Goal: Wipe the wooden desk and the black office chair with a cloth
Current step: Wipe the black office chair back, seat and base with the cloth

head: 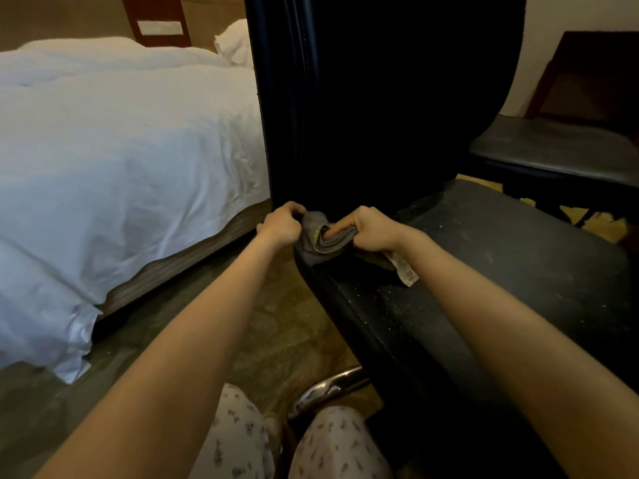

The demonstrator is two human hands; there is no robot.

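Both hands work one grey cloth [323, 242], a soft, folded wad whose layers curl into a loose roll. The left hand [281, 224] has its fingers curled tight round the cloth's left end. The right hand [371, 229] clamps the other end, with one finger lying along the fold. A pale printed label [403, 267] hangs from the cloth under the right wrist.

The cloth rests on the back left corner of the black office chair [484, 271], where the flat seat meets the tall, dark backrest. The seat's matte skin is worn and speckled with pale flecks (thickest along its rounded front edge). A curved chrome leg [328, 388] shines beneath it.

To the left is a bed [121, 150] with a rumpled white duvet hanging over its ribbed wooden base, and a pillow [235, 39] lies at its far end. The backrest blocks the view behind it. To its right stands a second seat [553, 150] with a dark, smooth cushion. Knees in pale patterned trousers [242, 437] sit at the bottom, above brownish carpet [276, 323].
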